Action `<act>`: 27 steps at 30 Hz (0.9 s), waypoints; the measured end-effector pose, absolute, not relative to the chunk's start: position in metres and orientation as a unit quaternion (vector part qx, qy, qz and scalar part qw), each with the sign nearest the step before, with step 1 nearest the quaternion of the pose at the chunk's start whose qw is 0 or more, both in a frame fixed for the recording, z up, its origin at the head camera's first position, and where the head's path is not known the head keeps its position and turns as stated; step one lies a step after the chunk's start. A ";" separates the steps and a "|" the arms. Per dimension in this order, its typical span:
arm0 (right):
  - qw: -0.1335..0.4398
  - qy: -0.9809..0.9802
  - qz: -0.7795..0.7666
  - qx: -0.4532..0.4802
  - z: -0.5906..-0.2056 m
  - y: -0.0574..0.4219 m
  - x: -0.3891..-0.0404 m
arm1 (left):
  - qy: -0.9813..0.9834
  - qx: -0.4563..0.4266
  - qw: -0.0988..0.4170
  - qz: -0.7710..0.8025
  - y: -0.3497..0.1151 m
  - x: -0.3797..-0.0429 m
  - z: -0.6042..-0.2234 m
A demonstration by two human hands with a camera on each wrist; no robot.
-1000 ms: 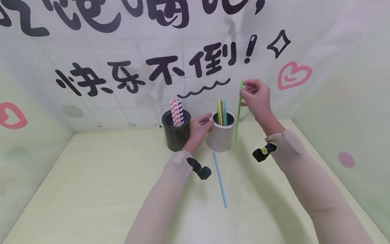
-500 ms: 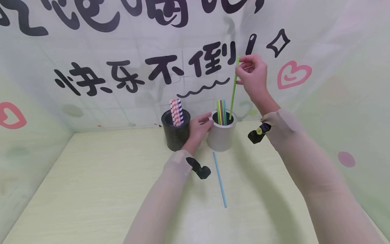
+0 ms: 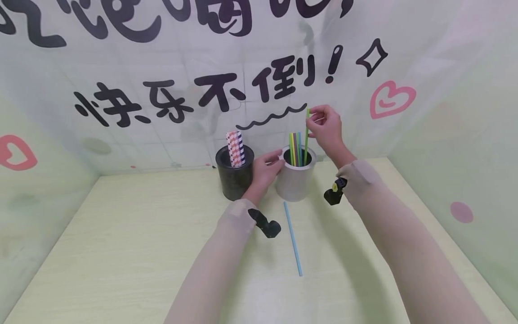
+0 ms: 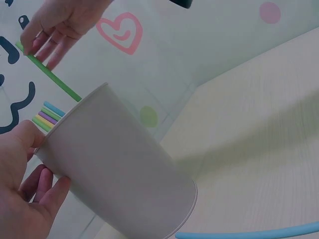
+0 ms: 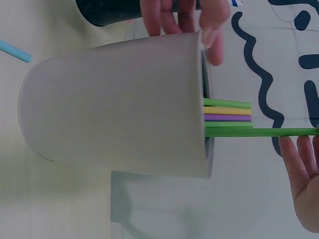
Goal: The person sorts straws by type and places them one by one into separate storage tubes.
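Observation:
My right hand (image 3: 327,128) pinches a green straw (image 3: 306,146) near its top and holds it almost upright. The straw's lower end is inside a light grey cup (image 3: 294,184), beside several coloured straws (image 3: 294,150). At the cup's left rim, my left hand (image 3: 265,173) grips the edge. In the right wrist view the same green straw (image 5: 264,132) runs from the cup's mouth to my fingertips. The left wrist view shows the cup's wall (image 4: 119,159) hiding the straw's bottom end. A light blue straw (image 3: 293,238) lies on the table in front of the cup.
Left of my left hand stands a black cup (image 3: 234,182) holding several patterned straws (image 3: 235,149). Both cups are near the back of the pale table (image 3: 133,243). A printed white sheet (image 3: 194,54) forms the back wall, with side walls left and right.
The right hand first rose and moved left, bringing the green straw from beside the light grey cup to above its mouth, then came down with the straw inside. The left hand stayed at the rim.

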State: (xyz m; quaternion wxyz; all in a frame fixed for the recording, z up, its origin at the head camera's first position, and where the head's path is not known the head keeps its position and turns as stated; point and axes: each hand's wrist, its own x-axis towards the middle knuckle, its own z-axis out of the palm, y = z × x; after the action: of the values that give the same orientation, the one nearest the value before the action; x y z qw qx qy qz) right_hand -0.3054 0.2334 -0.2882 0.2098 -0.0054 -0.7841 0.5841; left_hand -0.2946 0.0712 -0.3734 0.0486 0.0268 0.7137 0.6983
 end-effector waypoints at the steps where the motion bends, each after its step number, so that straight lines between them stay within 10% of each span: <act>1: 0.205 -0.788 0.581 -0.009 -0.292 0.234 -0.305 | 0.714 0.027 0.049 0.698 0.071 -0.295 -0.374; 27: 0.082 -0.843 0.522 -0.104 -0.325 0.238 -0.314 | 0.712 0.029 0.049 0.700 0.071 -0.295 -0.375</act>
State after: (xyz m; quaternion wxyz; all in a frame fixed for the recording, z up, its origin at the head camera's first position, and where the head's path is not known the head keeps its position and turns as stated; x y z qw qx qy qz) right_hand -0.3141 0.2385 -0.3251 0.0817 -0.1036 -0.8426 0.5222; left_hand -0.2947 0.0714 -0.3746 0.0493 0.0286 0.7123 0.6996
